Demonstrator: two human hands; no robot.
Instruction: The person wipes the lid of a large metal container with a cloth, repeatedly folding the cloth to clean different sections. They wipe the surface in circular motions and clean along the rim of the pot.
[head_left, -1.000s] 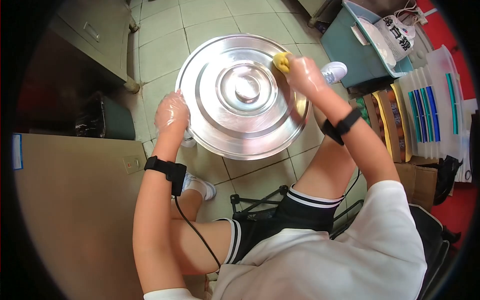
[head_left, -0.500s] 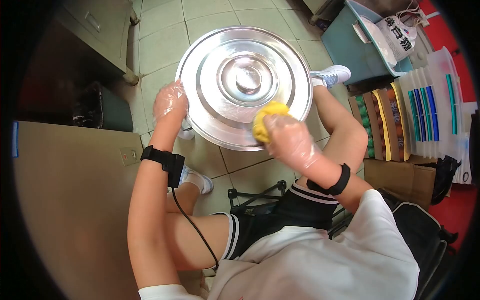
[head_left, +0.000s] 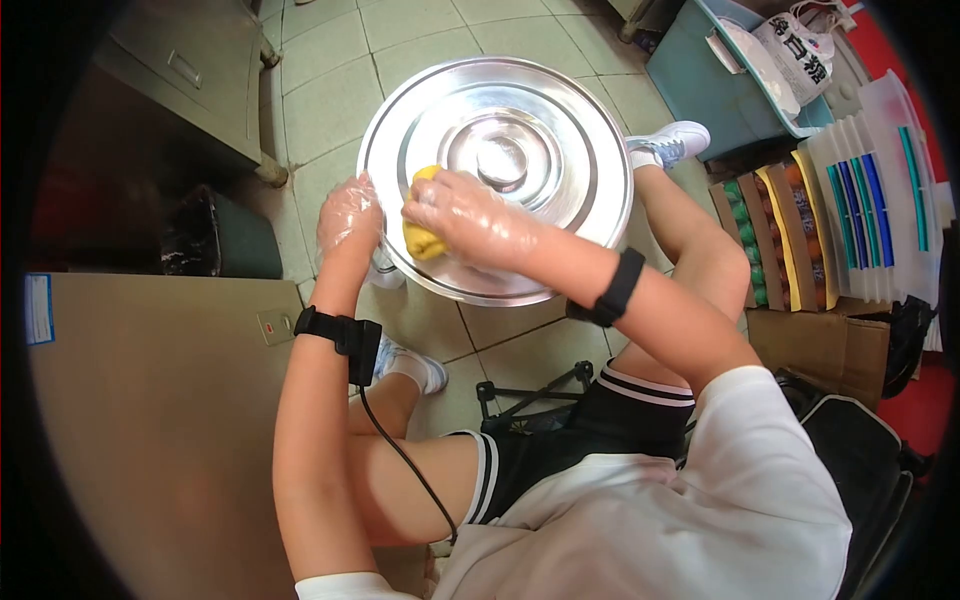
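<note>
A round, shiny steel lid (head_left: 575,165) with concentric ridges and a raised centre knob (head_left: 502,162) lies level in front of me, between my legs. My left hand (head_left: 350,215), in a clear plastic glove, has its fingers curled at the lid's left rim. My right hand (head_left: 470,220), gloved the same way, presses a bunched yellow cloth (head_left: 425,240) onto the left part of the lid. What supports the lid is mostly hidden; a pale piece shows under its left edge.
A cabinet (head_left: 170,400) stands close on my left, with a dark bin (head_left: 245,235) beyond it. To the right are a blue tub (head_left: 690,90) holding a white bag, boxes of packed round items (head_left: 775,230), clear plastic trays (head_left: 870,190) and a black bag (head_left: 850,480).
My right hand and the yellow cloth have swept left across the lid, from its lower right to its left side. My left hand stays at the rim.
</note>
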